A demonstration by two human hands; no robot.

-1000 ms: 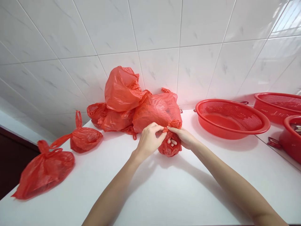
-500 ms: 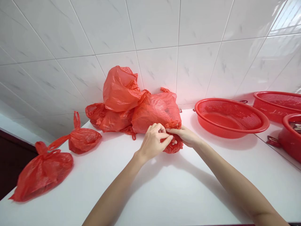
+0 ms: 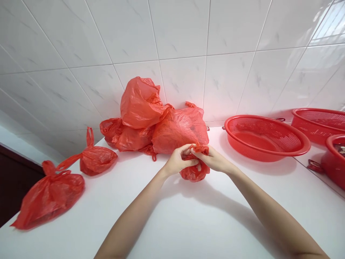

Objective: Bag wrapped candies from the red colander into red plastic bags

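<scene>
Between my hands is a small red plastic bag (image 3: 194,174), its rounded body low over the white table. My left hand (image 3: 180,160) pinches the bag's gathered top from the left. From the right, my right hand (image 3: 212,158) grips the same bunched plastic, its thumb lying across it. The fingertips of both hands are partly hidden in the folds. Right behind them rests a large filled red bag (image 3: 179,129). What the small bag contains cannot be made out.
More red bags (image 3: 141,102) are piled against the tiled wall (image 3: 183,79). Two tied red bags (image 3: 55,198) lie at the left table edge. A red colander (image 3: 266,138) stands on the right, with more red baskets (image 3: 320,122) beyond it. White table surface (image 3: 172,223) stretches in front.
My left fingers have moved onto the bag's gathered top, which now sticks up more between my hands. The bag's body shows slightly lower and further left. The view has shifted a little.
</scene>
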